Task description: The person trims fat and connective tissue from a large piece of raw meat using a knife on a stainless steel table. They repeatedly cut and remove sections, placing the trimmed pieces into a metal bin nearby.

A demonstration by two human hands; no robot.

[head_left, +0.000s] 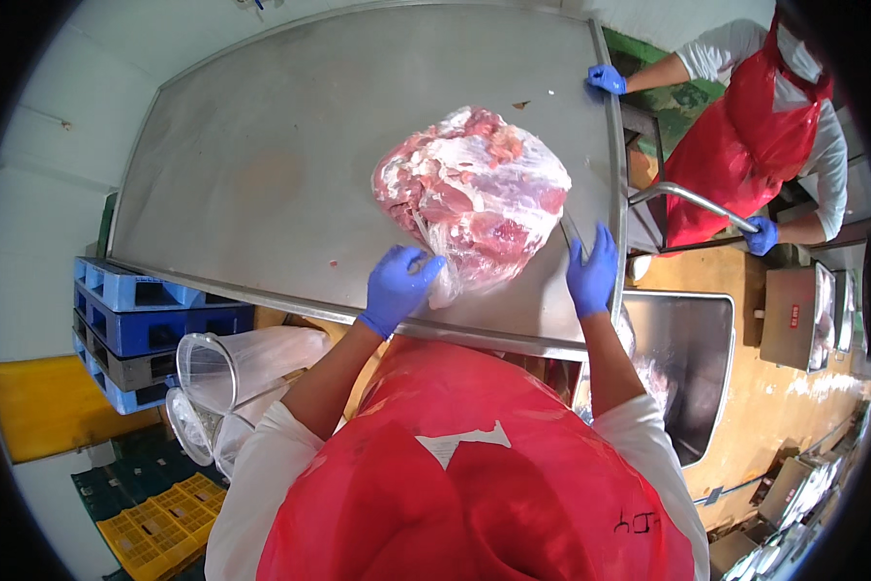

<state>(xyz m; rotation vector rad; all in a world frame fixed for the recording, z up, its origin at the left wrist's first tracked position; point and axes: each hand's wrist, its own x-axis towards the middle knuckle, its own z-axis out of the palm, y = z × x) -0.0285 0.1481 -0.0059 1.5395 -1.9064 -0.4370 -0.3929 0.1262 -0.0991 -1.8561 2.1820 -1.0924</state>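
Note:
A large piece of raw red meat with white fat (484, 184) lies on the steel table, wrapped in a clear plastic bag. The bag's gathered end (441, 286) points toward me near the table's front edge. My blue-gloved left hand (398, 287) has its fingers curled at this gathered plastic, pinching it. To the right of the meat, my blue-gloved right hand (593, 271) is open, fingers stretched upward and thumb apart, holding nothing. A thin dark edge shows between it and the meat; I cannot tell what it is.
The steel table (251, 165) has raised rims. At right, a co-worker in a red apron (735, 136) touches the table corner and grips a metal handle (692, 196). A steel tub (687, 358) stands below right. Stacked pallets (140, 315) and clear cylindrical containers (208, 373) stand left.

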